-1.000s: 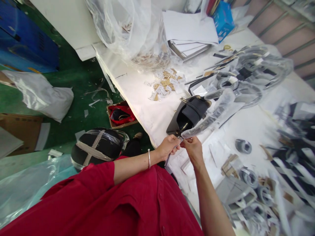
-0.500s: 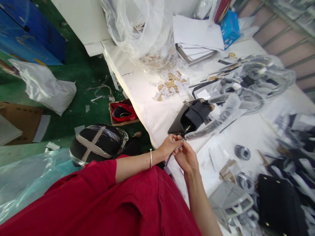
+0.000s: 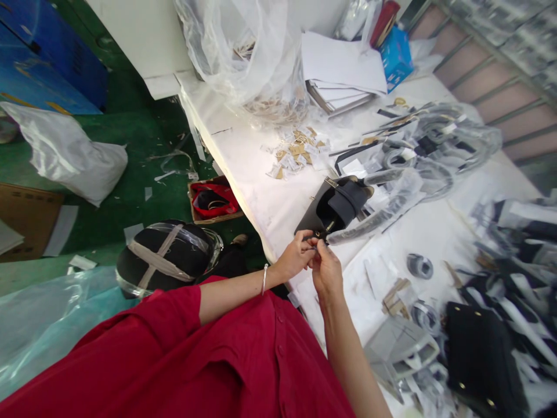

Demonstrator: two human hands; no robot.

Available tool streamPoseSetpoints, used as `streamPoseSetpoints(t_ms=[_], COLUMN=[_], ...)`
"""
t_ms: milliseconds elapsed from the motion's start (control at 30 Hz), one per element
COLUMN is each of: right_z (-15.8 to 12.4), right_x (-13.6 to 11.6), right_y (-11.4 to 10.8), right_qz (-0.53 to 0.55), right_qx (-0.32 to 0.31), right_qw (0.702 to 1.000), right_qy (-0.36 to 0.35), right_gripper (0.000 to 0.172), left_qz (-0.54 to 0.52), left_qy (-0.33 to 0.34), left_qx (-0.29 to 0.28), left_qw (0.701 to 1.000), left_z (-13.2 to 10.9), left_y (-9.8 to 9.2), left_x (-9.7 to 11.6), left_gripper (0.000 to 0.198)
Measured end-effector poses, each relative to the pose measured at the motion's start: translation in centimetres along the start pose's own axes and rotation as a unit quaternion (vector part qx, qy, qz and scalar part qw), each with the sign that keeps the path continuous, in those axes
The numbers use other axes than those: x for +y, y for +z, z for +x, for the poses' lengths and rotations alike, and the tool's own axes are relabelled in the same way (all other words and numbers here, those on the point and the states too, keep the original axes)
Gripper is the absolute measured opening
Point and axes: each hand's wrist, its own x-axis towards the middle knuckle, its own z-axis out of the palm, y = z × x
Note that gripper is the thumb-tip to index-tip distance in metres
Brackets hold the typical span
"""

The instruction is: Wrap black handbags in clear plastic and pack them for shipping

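Left hand (image 3: 299, 253): fingers pinched, can't tell on what
Right hand (image 3: 327, 271): same pinch
Black handbag (image 3: 347, 202): near corner right by both hands

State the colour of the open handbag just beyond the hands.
The open handbag is black to charcoal grey, shown best in the head view.

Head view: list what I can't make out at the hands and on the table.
All in the head view:
1) Whatever lies between the left hand and right hand: the hands cover it.
2) Bottom of the bag inside: lost in shadow.
3) Any print on the tags: too small.
4) Heap at right: blurred, cut off by the right edge.
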Motion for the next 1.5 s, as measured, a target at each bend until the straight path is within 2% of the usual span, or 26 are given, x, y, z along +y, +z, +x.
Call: streamPoseSetpoints(t_ms=[100,167,233,333,400,500,533,600,700,767,867,967,1067,1133,1200,1267,1333,1400,1467,1500], right_z=[-0.3,-0.2,0.1,0.4,0.4,0.1,0.0,-0.2,-0.5,-0.7,-0.6,0.2,1.5,2.2,2.5,2.1,1.4,0.9,0.8,0.9], right_x=[0.6,0.8,1.0,0.9,0.7,0.5,0.6,1.1,2.4,3.3,4.0,3.7,3.0,2.3,1.5,0.6,-0.2,-0.7,-0.9,-0.8], right_y=[-0.2,-0.7,-1.4,-2.4,-3.0,-3.7,-3.9,-4.2,-4.0,-3.0,-0.5,2.3,4.0,4.2,3.7,2.7,1.5,0.3,-0.5,-0.7], right_qz=[0.018,0.001,-0.011,-0.018,-0.026,-0.053,-0.070,-0.113,-0.153,-0.179,-0.224,-0.236,-0.206,-0.163,-0.115,-0.074,-0.039,-0.010,-0.009,-0.026], right_qx=[0.056,0.068,0.054,-0.003,-0.024,-0.003,0.012,0.046,0.113,0.154,0.197,0.232,0.285,0.308,0.300,0.282,0.263,0.238,0.247,0.276], right_qw=[0.997,0.996,0.997,0.999,0.999,0.998,0.997,0.992,0.980,0.969,0.949,0.935,0.930,0.933,0.943,0.954,0.963,0.971,0.969,0.961], right_qy=[-0.043,-0.049,-0.049,-0.039,-0.030,-0.030,-0.033,-0.039,-0.060,-0.076,-0.100,-0.125,-0.105,-0.094,-0.088,-0.068,-0.040,-0.023,-0.016,-0.016], right_gripper=[0.036,0.035,0.036,0.039,0.043,0.046,0.046,0.047,0.064,0.084,0.102,0.100,0.089,0.082,0.077,0.074,0.074,0.076,0.079,0.080], left_qz=[0.048,0.082,0.132,0.212,0.266,0.390,0.434,0.499,0.525,0.523,0.528,0.535,0.539,0.530,0.509,0.499,0.509,0.525,0.549,0.566], left_qy=[0.017,0.024,0.023,0.005,0.002,0.032,0.042,0.052,0.089,0.156,0.271,0.342,0.388,0.412,0.431,0.454,0.480,0.488,0.453,0.420], left_qx=[-0.009,-0.020,-0.040,-0.090,-0.141,-0.222,-0.222,-0.167,-0.058,-0.047,-0.116,-0.224,-0.295,-0.330,-0.358,-0.369,-0.373,-0.379,-0.373,-0.361], left_qw=[0.999,0.996,0.990,0.973,0.954,0.893,0.872,0.849,0.844,0.836,0.797,0.739,0.687,0.664,0.654,0.639,0.609,0.585,0.596,0.610], left_z=[0.0,-0.2,-0.6,-1.3,-1.5,-1.0,-0.5,1.3,5.3,8.3,12.2,14.9,16.5,17.0,16.8,15.9,14.7,13.6,12.9,12.8], left_y=[-0.5,-0.8,-1.2,-2.5,-4.0,-7.4,-8.7,-11.1,-12.9,-12.6,-10.9,-9.1,-8.3,-8.0,-7.6,-6.9,-6.1,-5.4,-5.2,-5.2], left_x=[-0.4,-0.9,-1.4,-1.8,-1.9,-1.6,-1.3,-0.3,2.5,4.7,7.4,8.8,9.9,10.9,12.4,13.8,14.6,14.2,12.7,11.7], left_gripper=[0.053,0.055,0.053,0.049,0.045,0.030,0.024,0.021,0.040,0.056,0.064,0.048,0.030,0.027,0.027,0.027,0.028,0.027,0.019,0.016])
